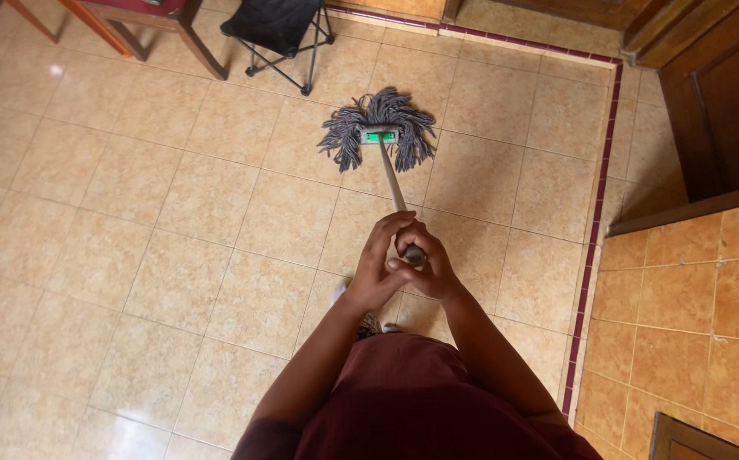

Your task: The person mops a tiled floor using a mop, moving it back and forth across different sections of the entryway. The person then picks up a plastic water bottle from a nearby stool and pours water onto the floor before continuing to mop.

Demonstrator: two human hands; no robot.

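While gripping mop handle, fingers overlapped.

Both my hands clasp the top of the mop handle at frame centre: left hand wrapped over, right hand beside it, fingers overlapping. Grey string mop head rests on tan tile floor, upper centre. Black folding stool at top, just beyond it.

This is a room in a home. The tiled floor has a dark red border strip, a wooden door stands at the right, and wooden chair legs and a small black folding stool stand at the far side.
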